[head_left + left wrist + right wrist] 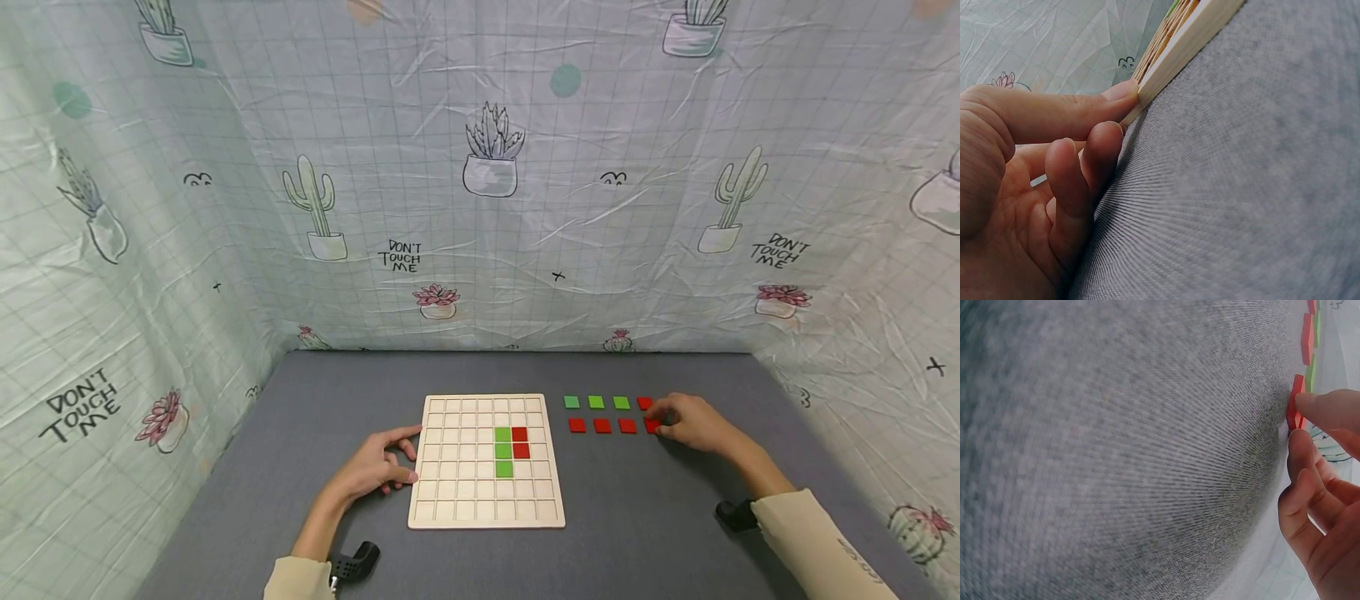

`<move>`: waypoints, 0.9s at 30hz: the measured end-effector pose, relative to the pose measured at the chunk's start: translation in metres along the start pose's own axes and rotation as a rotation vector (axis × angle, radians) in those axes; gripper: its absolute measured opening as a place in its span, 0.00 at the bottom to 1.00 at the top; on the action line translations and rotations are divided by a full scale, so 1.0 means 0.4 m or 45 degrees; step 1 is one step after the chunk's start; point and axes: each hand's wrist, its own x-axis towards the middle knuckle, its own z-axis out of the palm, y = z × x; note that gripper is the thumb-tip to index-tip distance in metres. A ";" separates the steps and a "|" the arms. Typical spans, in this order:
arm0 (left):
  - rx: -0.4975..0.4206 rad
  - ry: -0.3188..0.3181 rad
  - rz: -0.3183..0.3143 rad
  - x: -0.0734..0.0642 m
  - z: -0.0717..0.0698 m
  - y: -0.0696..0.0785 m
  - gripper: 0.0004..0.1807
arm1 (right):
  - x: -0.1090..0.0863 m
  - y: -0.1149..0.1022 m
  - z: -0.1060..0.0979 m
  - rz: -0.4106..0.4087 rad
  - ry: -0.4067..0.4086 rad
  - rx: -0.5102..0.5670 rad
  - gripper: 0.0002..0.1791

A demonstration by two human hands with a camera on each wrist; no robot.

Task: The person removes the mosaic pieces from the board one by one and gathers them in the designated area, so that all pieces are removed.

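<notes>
A pale wooden grid board [457, 488] lies flat on the table, with three green tiles [503, 452] and two red tiles [521, 442] in its cells. At the board's left edge, my left hand [372, 467] touches the side with index finger and thumb spread apart; the thumb meets the wooden rim [1172, 62] in the left wrist view. Over the right end of the loose tiles, my right hand [693, 421] pinches a red tile [1295, 400], thumb at its near side. The index fingertip is partly hidden in the right wrist view.
Right of the board, loose tiles lie in two rows: green tiles [596, 402] and a red tile [644, 402] behind, several red tiles [602, 426] in front. A cactus-print cloth [525, 308] encloses the grey table [637, 533] at the back and sides.
</notes>
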 end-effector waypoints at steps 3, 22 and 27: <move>-0.003 0.001 0.000 0.000 0.000 0.001 0.46 | 0.002 0.001 0.002 0.002 -0.003 0.005 0.13; 0.004 -0.003 0.005 -0.002 -0.001 0.004 0.45 | 0.012 -0.062 -0.018 -0.054 0.027 0.036 0.14; 0.013 0.006 -0.007 -0.004 0.001 0.002 0.45 | 0.031 -0.122 -0.011 -0.162 0.058 0.088 0.15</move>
